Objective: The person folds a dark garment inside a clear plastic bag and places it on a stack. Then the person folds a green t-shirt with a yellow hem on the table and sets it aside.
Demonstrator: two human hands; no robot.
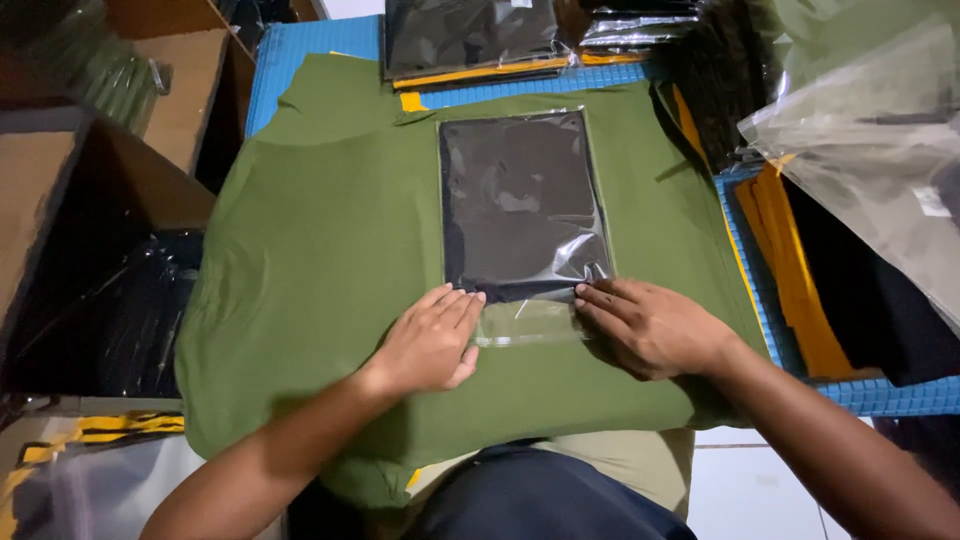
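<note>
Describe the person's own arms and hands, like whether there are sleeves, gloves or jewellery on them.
Both forearms are bare, with no sleeve in view up to the frame edge. The left hand and right hand wear no gloves, and no ring, watch or bracelet shows on either. Nails look short and plain. Nothing is marked or taped on them.

So count-wise: two bare hands, the left hand [432,340] and the right hand [650,325], both flat on one clear plastic bag holding a dark folded garment [522,205]. One olive green cloth [320,250] spread underneath. One stack of bagged dark garments [475,40] up top, how many in it I can't tell.
</note>
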